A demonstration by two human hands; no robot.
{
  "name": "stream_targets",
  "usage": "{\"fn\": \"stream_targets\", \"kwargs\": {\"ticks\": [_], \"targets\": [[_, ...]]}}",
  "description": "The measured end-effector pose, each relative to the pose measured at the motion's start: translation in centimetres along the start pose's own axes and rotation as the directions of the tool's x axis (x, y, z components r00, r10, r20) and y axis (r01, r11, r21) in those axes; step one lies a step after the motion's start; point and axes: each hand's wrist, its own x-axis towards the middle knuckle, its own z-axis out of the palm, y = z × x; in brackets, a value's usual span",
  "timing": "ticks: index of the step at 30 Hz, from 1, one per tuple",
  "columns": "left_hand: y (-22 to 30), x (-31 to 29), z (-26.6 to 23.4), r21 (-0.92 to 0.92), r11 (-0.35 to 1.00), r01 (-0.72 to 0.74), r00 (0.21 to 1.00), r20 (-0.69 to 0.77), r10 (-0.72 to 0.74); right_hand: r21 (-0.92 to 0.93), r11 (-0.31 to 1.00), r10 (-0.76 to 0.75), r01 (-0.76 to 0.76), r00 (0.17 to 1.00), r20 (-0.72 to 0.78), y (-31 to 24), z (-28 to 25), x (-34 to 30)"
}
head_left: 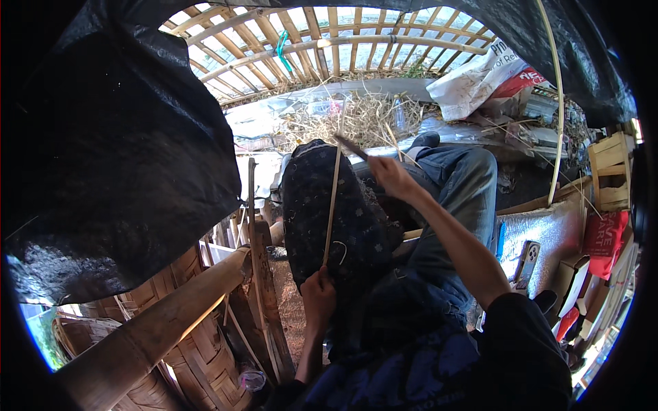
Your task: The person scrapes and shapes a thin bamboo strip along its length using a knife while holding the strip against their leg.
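My left hand (pixel 319 293) is closed around the lower end of a thin bamboo strip (pixel 332 205), close to my body. The strip slants up and away over a dark patterned cloth (pixel 308 185) draped over my left leg. Farther off, my right hand (pixel 392 178) grips a knife (pixel 352 146). Its dark blade points left and meets or crosses the strip near the far end; whether it cuts in cannot be told. A small pale curled sliver (pixel 343 252) lies on the cloth.
Pale shavings (pixel 356 113) pile up beyond my legs, before a bamboo slat fence (pixel 329 48). A black sheet (pixel 116 157) hangs at left above a thick bamboo pole (pixel 151 329). A white sack (pixel 473 82) lies at the far right; a phone (pixel 528 260) rests nearer.
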Motion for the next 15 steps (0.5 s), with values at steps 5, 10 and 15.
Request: {"fn": "stream_targets", "kwargs": {"ticks": [5, 10, 15], "targets": [[-0.4, -0.2, 1.3, 0.124, 0.986, -0.108, 0.986, -0.114, 0.123, -0.264, 0.952, -0.185, 0.154, 0.978, -0.095, -2.0, -1.5, 2.8], [-0.8, -0.4, 1.4, 0.141, 0.986, -0.093, 0.983, -0.145, 0.113, -0.378, 0.919, -0.062, 0.110, 0.989, 0.137, -3.0, -0.3, 0.9], [-0.4, -0.4, 1.5, 0.137, 0.984, -0.115, 0.981, -0.142, 0.134, -0.338, 0.940, 0.160, -0.053, 0.941, 0.297, -2.9, -0.4, -0.6]]}}
